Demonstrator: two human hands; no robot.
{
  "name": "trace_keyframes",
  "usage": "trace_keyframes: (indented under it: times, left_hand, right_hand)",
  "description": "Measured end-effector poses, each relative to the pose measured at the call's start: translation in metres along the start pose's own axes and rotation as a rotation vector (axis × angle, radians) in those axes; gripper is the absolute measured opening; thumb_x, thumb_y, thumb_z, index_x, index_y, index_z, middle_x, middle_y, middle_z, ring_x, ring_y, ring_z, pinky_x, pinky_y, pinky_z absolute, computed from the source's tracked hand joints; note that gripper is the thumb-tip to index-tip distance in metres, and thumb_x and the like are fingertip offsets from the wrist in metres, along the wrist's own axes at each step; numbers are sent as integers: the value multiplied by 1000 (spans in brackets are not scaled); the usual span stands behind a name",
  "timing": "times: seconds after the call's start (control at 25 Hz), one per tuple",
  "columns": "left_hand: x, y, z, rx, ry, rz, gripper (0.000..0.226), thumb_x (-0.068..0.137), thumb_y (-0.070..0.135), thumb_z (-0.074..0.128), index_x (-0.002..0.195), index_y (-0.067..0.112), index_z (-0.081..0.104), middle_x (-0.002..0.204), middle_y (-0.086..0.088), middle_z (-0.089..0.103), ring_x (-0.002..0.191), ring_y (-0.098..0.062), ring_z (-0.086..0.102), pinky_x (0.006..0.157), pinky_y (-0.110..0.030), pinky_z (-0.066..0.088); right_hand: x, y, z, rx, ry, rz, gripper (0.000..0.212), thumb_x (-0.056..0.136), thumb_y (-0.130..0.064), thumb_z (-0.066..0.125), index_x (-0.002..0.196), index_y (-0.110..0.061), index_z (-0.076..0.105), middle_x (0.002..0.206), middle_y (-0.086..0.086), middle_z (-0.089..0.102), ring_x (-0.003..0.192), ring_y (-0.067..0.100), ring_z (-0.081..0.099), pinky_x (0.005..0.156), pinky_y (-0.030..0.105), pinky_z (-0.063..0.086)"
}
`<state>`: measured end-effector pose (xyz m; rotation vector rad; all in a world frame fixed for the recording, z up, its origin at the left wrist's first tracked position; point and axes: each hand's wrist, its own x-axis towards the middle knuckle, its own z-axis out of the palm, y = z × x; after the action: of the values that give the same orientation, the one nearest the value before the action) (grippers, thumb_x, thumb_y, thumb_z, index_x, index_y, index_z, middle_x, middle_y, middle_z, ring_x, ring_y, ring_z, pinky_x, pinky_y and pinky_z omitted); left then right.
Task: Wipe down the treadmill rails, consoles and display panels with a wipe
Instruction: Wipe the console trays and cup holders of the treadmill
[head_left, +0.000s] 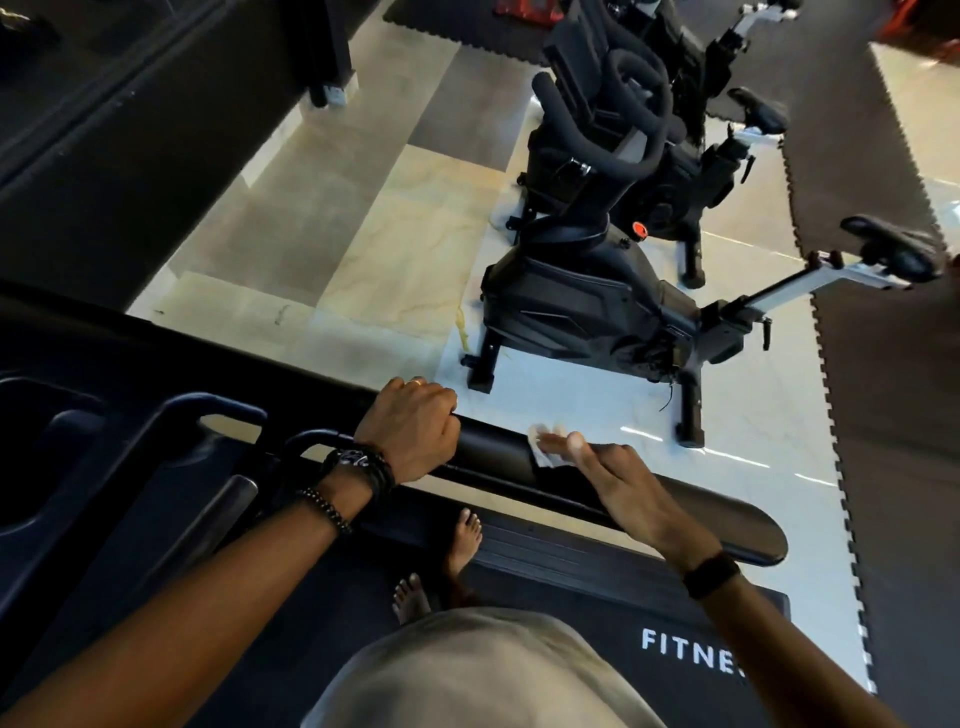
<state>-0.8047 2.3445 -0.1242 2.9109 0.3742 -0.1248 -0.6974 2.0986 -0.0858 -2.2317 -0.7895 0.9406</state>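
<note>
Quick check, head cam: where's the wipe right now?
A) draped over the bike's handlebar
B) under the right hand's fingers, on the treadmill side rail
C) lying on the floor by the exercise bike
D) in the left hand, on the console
B: the white wipe lies under the straight fingers of the right hand, pressed on the black side rail; the left hand grips the rail bare.

One head-worn wide-angle view looks steeply down, close over the treadmill rail (649, 499); edges seem distorted.

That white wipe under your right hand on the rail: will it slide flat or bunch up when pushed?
The wipe looks thin and already crumpled, so it probably bunches. Straight fingers of the right hand press it without gripping, so it may slip off the rounded rail.
</note>
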Motion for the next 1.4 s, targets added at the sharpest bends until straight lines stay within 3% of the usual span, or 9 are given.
trace_keyframes:
  times: [0.16,0.28,0.36,0.6,0.72,0.8,1.0,1.2,1.4]
  left_hand:
    - [2,0,0,2,-9,-11,36,84,32,27,87,17,61,90,-1,67,87,-23,58,84,-39,41]
    - [0,0,1,0,1,-26,37,84,32,26,87,17,60,90,-2,67,87,-23,58,84,-39,41]
    - [-1,0,0,-9,2,-32,35,85,32,27,86,17,59,89,-1,67,85,-23,57,84,-39,42]
    - [2,0,-2,0,9,-28,20,93,24,43,88,16,61,91,-4,68,87,-26,58,83,-39,41]
    - [-1,2,-1,-19,17,-50,25,94,25,41,93,15,64,95,-3,70,91,-25,60,86,-39,44]
    - [-5,4,-1,-36,21,-62,34,92,29,34,96,15,65,98,-3,70,92,-24,60,87,-39,44]
    - [-5,18,4,-2,-45,-100,46,87,36,22,101,18,62,103,0,69,97,-23,59,92,-41,42]
    - [4,73,14,105,-125,-33,28,102,37,28,97,20,51,110,-3,63,103,-25,56,95,-44,38]
    - [10,82,14,117,-140,-44,27,103,37,26,94,22,46,107,-2,63,101,-23,57,96,-44,39]
  right_hand:
    - [13,-16,29,-218,130,-66,79,89,-79,8,112,-28,65,85,-2,70,84,13,65,77,34,48]
    - [-8,-28,59,-330,176,-267,75,98,-70,18,143,-22,55,144,-2,57,135,9,49,110,29,40]
    - [-38,-1,50,-320,246,-371,63,103,-63,25,147,-26,52,154,-10,43,146,0,31,119,25,28]
    - [-7,-18,45,-297,287,-158,75,99,-71,9,116,-20,61,111,1,68,103,18,62,85,37,52]
    - [-15,-30,74,-391,211,-317,72,102,-64,17,147,-16,48,154,4,46,144,17,38,120,31,27]
    - [-39,-4,64,-382,209,-412,60,106,-55,26,151,-20,44,160,-4,34,151,6,22,124,26,16]
    - [-22,5,29,-286,246,-260,59,104,-55,25,139,-21,58,143,-1,58,135,14,50,107,36,45]
    - [-50,18,33,-404,155,-447,65,104,-61,23,147,-22,51,159,-5,39,149,7,27,121,27,25]
    - [-37,27,2,-314,229,-287,58,102,-57,25,135,-24,59,143,-7,57,135,12,47,103,33,46]
